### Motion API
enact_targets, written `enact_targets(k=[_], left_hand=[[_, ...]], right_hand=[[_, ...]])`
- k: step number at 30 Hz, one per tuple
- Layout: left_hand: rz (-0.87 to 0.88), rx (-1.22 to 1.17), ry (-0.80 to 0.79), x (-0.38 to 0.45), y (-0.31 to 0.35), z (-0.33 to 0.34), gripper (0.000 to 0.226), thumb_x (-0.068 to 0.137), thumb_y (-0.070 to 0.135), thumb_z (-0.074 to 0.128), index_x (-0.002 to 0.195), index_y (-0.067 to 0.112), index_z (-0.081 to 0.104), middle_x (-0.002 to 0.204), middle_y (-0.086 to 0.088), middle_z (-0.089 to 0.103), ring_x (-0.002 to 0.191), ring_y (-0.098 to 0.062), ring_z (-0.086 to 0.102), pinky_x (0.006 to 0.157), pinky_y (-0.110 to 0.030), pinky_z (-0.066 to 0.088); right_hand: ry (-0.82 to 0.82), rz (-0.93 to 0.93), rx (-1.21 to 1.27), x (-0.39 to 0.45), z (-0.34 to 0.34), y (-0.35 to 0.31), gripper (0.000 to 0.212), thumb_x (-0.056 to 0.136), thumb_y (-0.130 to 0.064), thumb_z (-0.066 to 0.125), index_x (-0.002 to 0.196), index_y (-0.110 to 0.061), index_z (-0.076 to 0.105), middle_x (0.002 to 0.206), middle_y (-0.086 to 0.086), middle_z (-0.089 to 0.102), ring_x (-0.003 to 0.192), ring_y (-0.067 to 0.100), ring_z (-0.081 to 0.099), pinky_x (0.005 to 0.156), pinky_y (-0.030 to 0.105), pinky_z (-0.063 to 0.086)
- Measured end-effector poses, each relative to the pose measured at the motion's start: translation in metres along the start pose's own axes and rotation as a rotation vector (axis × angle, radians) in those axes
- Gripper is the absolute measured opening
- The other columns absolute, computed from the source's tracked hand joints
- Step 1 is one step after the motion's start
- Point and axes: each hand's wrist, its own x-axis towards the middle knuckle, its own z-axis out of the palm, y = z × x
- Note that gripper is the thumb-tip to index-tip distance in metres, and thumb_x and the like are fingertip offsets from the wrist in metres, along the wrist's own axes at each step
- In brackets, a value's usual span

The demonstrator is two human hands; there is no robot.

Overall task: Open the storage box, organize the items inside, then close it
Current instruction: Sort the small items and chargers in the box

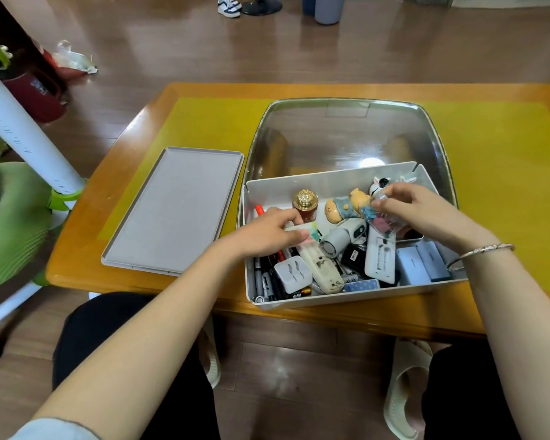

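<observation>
Bottom of the frame, two forearms reach up over the table's [77, 274] near wooden edge. The white storage box [331, 298] sits low centre, slightly overhanging that edge, packed tight with pens, a white plug [292, 276] and glossy plastic oddments. Left hand [267, 231] curls round a pale card packet [300, 234]; right hand [416, 208] pinches a clear crinkly bag [383, 221]. Left of centre lies the flat grey tray [175, 208], free tabletop beyond. The clear hinged lid [346, 134] stands open behind.
</observation>
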Motion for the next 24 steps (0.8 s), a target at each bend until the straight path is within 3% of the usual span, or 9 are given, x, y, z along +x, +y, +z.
enact_targets(k=[4, 7, 13, 17, 20, 24], left_hand=[[-0.012, -0.019, -0.093, 0.013, 0.006, 0.004, 0.02, 0.097, 0.038, 0.049, 0.083, 0.023, 0.051, 0.088, 0.005, 0.051, 0.08, -0.012, 0.048, 0.069, -0.027, 0.035], [0.0, -0.056, -0.099, 0.02, 0.009, 0.005, 0.023, 0.098, 0.036, 0.046, 0.078, 0.025, 0.048, 0.079, 0.008, 0.047, 0.072, -0.007, 0.044, 0.067, -0.026, 0.034], [-0.054, -0.07, -0.161, 0.021, 0.003, 0.003, 0.026, 0.099, 0.039, 0.043, 0.08, 0.023, 0.047, 0.078, 0.005, 0.047, 0.073, -0.012, 0.043, 0.071, -0.03, 0.034], [-0.068, -0.058, -0.002, 0.015, 0.003, -0.008, 0.025, 0.098, 0.041, 0.044, 0.078, 0.028, 0.05, 0.08, 0.007, 0.055, 0.075, -0.01, 0.05, 0.065, -0.027, 0.037], [-0.08, 0.135, 0.196, 0.017, 0.002, -0.017, 0.019, 0.097, 0.031, 0.05, 0.085, 0.017, 0.056, 0.089, -0.004, 0.057, 0.08, -0.018, 0.052, 0.06, -0.028, 0.036], [-0.147, 0.379, 0.234, 0.026, 0.003, -0.018, 0.022, 0.093, 0.019, 0.057, 0.107, 0.004, 0.062, 0.111, -0.015, 0.061, 0.1, -0.029, 0.057, 0.081, -0.032, 0.044]], right_hand=[[0.136, 0.041, 0.012, 0.008, 0.003, 0.003, 0.038, 0.087, -0.044, 0.056, 0.103, -0.01, 0.059, 0.092, 0.008, 0.068, 0.075, 0.017, 0.063, 0.064, 0.036, 0.055], [0.142, 0.036, -0.011, 0.012, 0.005, 0.005, 0.039, 0.088, -0.046, 0.055, 0.102, -0.01, 0.059, 0.094, 0.009, 0.066, 0.076, 0.018, 0.062, 0.066, 0.037, 0.056], [0.126, -0.002, -0.037, 0.015, 0.008, 0.005, 0.04, 0.086, -0.05, 0.056, 0.1, -0.012, 0.059, 0.092, 0.007, 0.066, 0.074, 0.016, 0.062, 0.063, 0.033, 0.056], [0.141, -0.022, -0.024, 0.016, 0.008, 0.006, 0.04, 0.084, -0.05, 0.058, 0.096, -0.012, 0.059, 0.089, 0.006, 0.065, 0.073, 0.017, 0.061, 0.065, 0.038, 0.056], [0.161, -0.032, -0.019, 0.015, 0.008, 0.006, 0.039, 0.083, -0.052, 0.058, 0.094, -0.015, 0.058, 0.089, 0.005, 0.065, 0.076, 0.017, 0.062, 0.064, 0.038, 0.056], [0.172, -0.053, -0.015, 0.013, 0.009, 0.003, 0.035, 0.084, -0.051, 0.058, 0.093, -0.017, 0.057, 0.093, 0.007, 0.066, 0.08, 0.02, 0.064, 0.066, 0.041, 0.058]])
